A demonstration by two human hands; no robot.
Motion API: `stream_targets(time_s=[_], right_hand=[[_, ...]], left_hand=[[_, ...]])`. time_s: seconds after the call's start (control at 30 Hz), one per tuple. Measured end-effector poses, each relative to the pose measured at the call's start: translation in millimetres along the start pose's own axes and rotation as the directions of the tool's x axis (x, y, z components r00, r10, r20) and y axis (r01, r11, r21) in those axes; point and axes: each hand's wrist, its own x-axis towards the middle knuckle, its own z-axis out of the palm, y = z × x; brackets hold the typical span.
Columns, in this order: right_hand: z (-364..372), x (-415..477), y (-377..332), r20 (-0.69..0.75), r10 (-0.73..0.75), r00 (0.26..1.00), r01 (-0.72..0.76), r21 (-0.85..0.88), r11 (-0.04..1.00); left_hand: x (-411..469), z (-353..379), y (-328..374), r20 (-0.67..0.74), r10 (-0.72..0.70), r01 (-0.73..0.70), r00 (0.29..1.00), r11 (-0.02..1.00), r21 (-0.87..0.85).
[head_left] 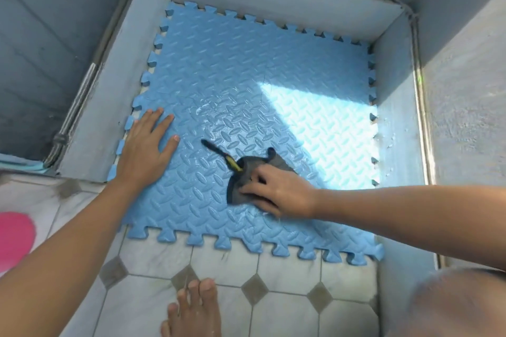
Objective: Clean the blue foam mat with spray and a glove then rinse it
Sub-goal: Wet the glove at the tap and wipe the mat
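The blue foam mat [246,68], with jigsaw edges and a raised tread pattern, lies flat on the floor inside a low concrete-walled corner. Its near middle looks wet and shiny. My left hand [145,148] rests flat on the mat's left edge, fingers spread. My right hand [276,191] presses down on a dark grey glove [254,169] lying on the mat's near middle. A black and yellow strip [219,154] of the glove trails out to the upper left. No spray bottle is in view.
Low grey walls [273,0] enclose the mat on the left, far and right sides. White floor tiles [287,276] with grey diamonds lie in front. My bare foot [194,306] stands there. A pink object [15,238] sits at the left edge. My knee [460,304] fills the lower right.
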Motion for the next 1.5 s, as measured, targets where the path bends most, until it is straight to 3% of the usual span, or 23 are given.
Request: stream_targets(time_s=[0.1, 0.13, 0.2, 0.3, 0.33, 0.4, 0.47, 0.5, 0.53, 0.63, 0.7, 0.77, 0.83, 0.9, 0.97, 1.1, 1.17, 1.2, 1.27, 1.3, 1.33, 1.4, 1.5], right_hand=[[-6, -47, 14, 0.276, -0.299, 0.914, 0.313, -0.01, 0.95], [-15, -55, 26, 0.327, -0.302, 0.896, 0.33, -0.032, 0.944], [-40, -63, 60, 0.305, -0.124, 0.944, 0.172, -0.135, 0.976], [-78, -72, 120, 0.062, 0.191, 0.98, -0.161, -0.327, 0.931], [-88, -77, 138, -0.053, 0.348, 0.936, -0.345, -0.336, 0.876], [-97, -85, 168, -0.292, 0.654, 0.697, -0.715, -0.215, 0.666], [-93, -78, 177, -0.361, 0.814, 0.455, -0.884, -0.076, 0.461], [-90, -72, 172, -0.35, 0.827, 0.441, -0.89, -0.052, 0.453], [-87, -66, 161, -0.326, 0.795, 0.512, -0.851, -0.072, 0.519], [-77, -65, 107, -0.102, 0.509, 0.855, -0.519, -0.189, 0.834], [-67, -70, 67, 0.157, 0.246, 0.956, -0.218, -0.175, 0.96], [-55, -77, 36, 0.412, -0.076, 0.908, 0.104, -0.045, 0.994], [-46, -95, 23, 0.622, -0.295, 0.726, 0.319, 0.076, 0.945], [-48, -119, 28, 0.74, -0.33, 0.586, 0.38, 0.109, 0.919], [-58, -130, 41, 0.757, -0.291, 0.586, 0.354, 0.084, 0.932], [-87, -106, 94, 0.581, -0.064, 0.811, 0.21, -0.188, 0.959], [-101, -88, 127, 0.294, 0.271, 0.917, -0.154, -0.367, 0.917], [-106, -78, 140, 0.084, 0.477, 0.875, -0.418, -0.367, 0.831], [-106, -56, 156, -0.25, 0.786, 0.565, -0.824, -0.132, 0.551], [-102, -42, 156, -0.32, 0.851, 0.417, -0.898, -0.002, 0.439], [-94, -26, 154, -0.361, 0.874, 0.326, -0.921, 0.088, 0.38], [-80, 14, 140, -0.413, 0.864, 0.287, -0.902, 0.186, 0.389], [-61, 86, 108, -0.413, 0.773, 0.481, -0.779, 0.204, 0.594]], left_hand=[[0, 0, 1, -0.017, -0.001, 0.001, 1.0, 1.0, 0.001], [0, 0, 2, -0.019, -0.001, 0.001, 1.0, 1.0, -0.002], [1, 0, 2, -0.021, -0.001, 0.001, 1.0, 1.0, -0.009], [1, 1, 1, -0.04, 0.003, -0.004, 0.999, 1.0, -0.013], [0, 1, 0, -0.045, 0.003, -0.004, 0.999, 1.0, -0.013], [0, 1, 1, -0.048, 0.005, -0.006, 0.999, 1.0, -0.017], [1, 1, 1, -0.051, 0.007, -0.009, 0.999, 1.0, -0.028], [1, 1, 1, -0.051, 0.008, -0.01, 0.999, 0.999, -0.03], [1, 1, 1, -0.053, 0.009, -0.011, 0.999, 0.999, -0.03], [1, 3, -2, -0.068, 0.014, -0.016, 0.998, 0.999, -0.031], [3, 3, -4, -0.075, 0.012, -0.014, 0.997, 1.0, -0.026], [2, 3, -3, -0.066, 0.005, -0.006, 0.998, 1.0, -0.025], [2, 3, -3, -0.059, -0.004, 0.002, 0.998, 1.0, -0.03], [3, 3, -3, -0.057, -0.006, 0.004, 0.998, 0.999, -0.036], [2, 4, -4, -0.068, -0.001, -0.001, 0.998, 0.999, -0.043], [3, 6, -3, -0.072, 0.027, -0.03, 0.997, 0.999, -0.038], [3, 5, -1, -0.082, 0.02, -0.023, 0.996, 0.999, -0.043], [3, 4, 0, -0.082, 0.015, -0.019, 0.997, 0.999, -0.042], [2, 3, 2, -0.081, 0.02, -0.022, 0.996, 0.999, -0.028], [1, 3, 2, -0.082, 0.022, -0.024, 0.996, 0.999, -0.024], [1, 3, 3, -0.083, 0.02, -0.022, 0.996, 0.999, -0.023], [2, 1, 4, -0.081, 0.012, -0.015, 0.997, 1.0, -0.028], [1, 3, 3, -0.073, 0.012, -0.014, 0.997, 0.999, -0.029]])
